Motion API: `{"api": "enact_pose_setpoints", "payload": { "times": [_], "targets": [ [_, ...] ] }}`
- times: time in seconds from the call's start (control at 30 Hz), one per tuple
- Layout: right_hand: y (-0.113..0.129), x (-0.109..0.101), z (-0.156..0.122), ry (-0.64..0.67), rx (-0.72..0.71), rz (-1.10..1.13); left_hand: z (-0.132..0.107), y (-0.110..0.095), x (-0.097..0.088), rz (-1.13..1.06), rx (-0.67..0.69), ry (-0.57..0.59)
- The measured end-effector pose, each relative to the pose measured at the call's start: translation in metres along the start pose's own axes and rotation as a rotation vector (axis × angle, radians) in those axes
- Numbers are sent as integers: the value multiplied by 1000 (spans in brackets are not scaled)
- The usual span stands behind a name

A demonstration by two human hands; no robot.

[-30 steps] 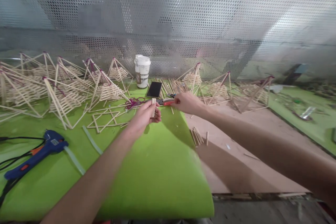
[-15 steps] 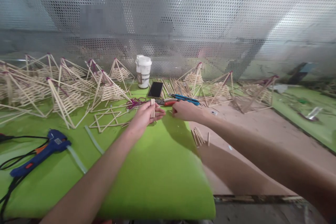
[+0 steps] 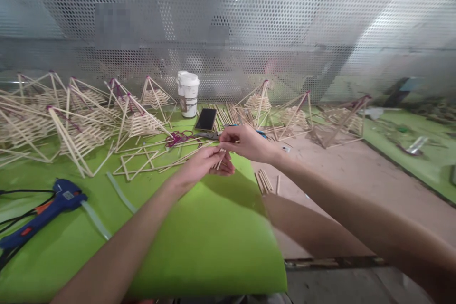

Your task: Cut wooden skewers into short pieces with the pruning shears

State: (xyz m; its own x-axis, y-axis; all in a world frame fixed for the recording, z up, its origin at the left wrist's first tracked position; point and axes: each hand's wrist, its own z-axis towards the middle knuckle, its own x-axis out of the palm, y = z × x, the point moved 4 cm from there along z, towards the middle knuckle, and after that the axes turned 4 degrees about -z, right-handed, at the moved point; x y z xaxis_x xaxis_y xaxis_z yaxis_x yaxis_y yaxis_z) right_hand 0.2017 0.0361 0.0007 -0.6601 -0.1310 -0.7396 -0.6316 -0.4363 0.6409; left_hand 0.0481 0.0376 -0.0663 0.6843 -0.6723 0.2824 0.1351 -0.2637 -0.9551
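A small bundle of short wooden sticks (image 3: 220, 157) is in my left hand (image 3: 204, 164), closed around it over the green table cover, with the lower fingers curled beneath. My right hand (image 3: 252, 143) meets it from the right, fingertips pinched at the upper stick ends; its fingers partly hide what they grip. Just behind the hands lie pliers (image 3: 210, 136) with their handles hidden, and purple-handled scissors (image 3: 178, 138). More short wooden sticks (image 3: 263, 181) rest on the bare board to the right, below my right forearm.
Pyramid-shaped stick frames (image 3: 80, 135) crowd the left, and others (image 3: 258, 99) stand at the back right. A paper cup (image 3: 188, 96), a phone (image 3: 205, 119) and long loose sticks (image 3: 228, 115) are behind the hands. A blue glue gun (image 3: 46, 209) with cord lies at left front.
My right hand has lifted from the table by the pliers and come over to the sticks in my left hand. The left hand has turned and moved slightly toward it. The view has shifted a little.
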Motion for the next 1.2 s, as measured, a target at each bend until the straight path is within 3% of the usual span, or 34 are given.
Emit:
{"api": "enact_pose_setpoints", "payload": {
  "times": [0.23, 0.37, 0.5, 0.57, 0.6, 0.67, 0.77, 0.87, 0.97, 1.13, 1.2],
  "targets": [
    [-6, -1, -16, 59, 91, 136, -2, -2, 5, 67, -51, 81],
    [-7, -24, -33, 142, 188, 106, -4, 0, 6, 188, -97, 127],
    [-22, -59, -62, 491, 324, -56, -4, 0, 2, 228, -134, 43],
    [-37, -71, -82, 687, 460, -129, -4, 0, 2, 226, -136, 3],
    [-45, -75, -91, 726, 528, -138, -4, -1, 2, 219, -134, -12],
    [-60, -78, -103, 718, 623, -124, -4, -1, 2, 207, -133, -32],
    [-72, -75, -109, 670, 655, -55, -4, 1, 1, 198, -128, -46],
    [-65, -75, -98, 638, 588, -19, -3, 1, 0, 211, -107, -35],
    [-38, -70, -75, 553, 424, 35, -5, -2, 7, 280, -110, 39],
    [13, -32, -32, 344, 83, 37, -8, 0, 22, 192, -85, 203],
    [24, -18, -15, 218, -53, -104, -7, 2, 18, 85, -56, 168]
  ]
}}
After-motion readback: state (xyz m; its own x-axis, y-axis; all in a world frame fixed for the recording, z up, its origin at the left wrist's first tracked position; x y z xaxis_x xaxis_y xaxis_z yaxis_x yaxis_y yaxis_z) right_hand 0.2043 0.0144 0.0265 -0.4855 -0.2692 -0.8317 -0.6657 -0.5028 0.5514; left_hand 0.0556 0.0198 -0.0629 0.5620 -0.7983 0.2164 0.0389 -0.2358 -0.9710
